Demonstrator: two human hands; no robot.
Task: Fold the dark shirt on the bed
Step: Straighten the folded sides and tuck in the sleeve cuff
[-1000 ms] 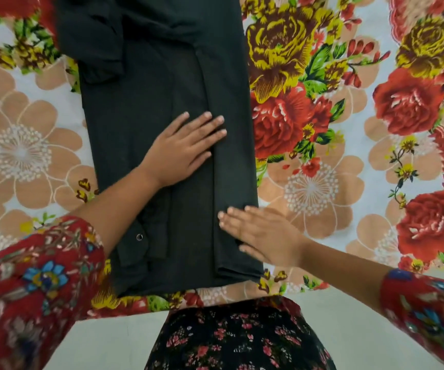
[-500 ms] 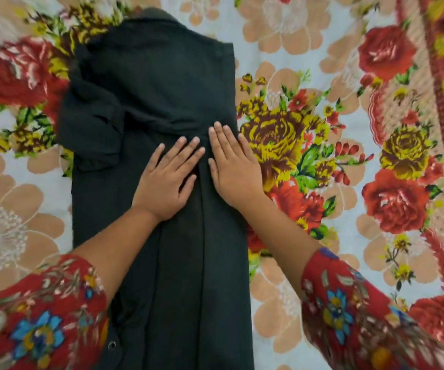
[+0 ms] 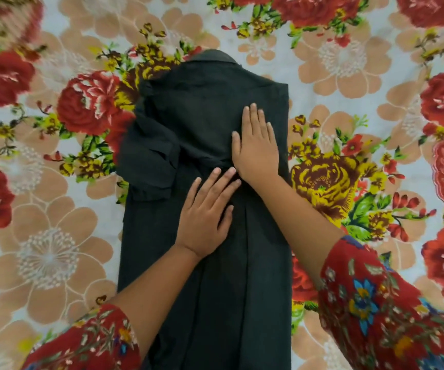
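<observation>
Pressing flat on the dark shirt [image 3: 210, 303], folded into a long strip on the floral bedsheet [image 3: 349, 65]: my left hand [image 3: 206, 217] and right hand [image 3: 255, 148], fingers straight, gripping nothing.

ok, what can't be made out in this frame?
Head view:
- dark shirt hem: cut off by the bottom edge.
- Cloth beneath left hand and right hand: hidden by them.
- folded sleeve layers: black on black, unreadable.
- bedsheet top-left corner: motion-blurred.

The dark shirt [image 3: 210, 289] is matt, smooth woven cloth; the bedsheet [image 3: 349, 62] beneath is soft, floral-printed matt fabric.
</observation>
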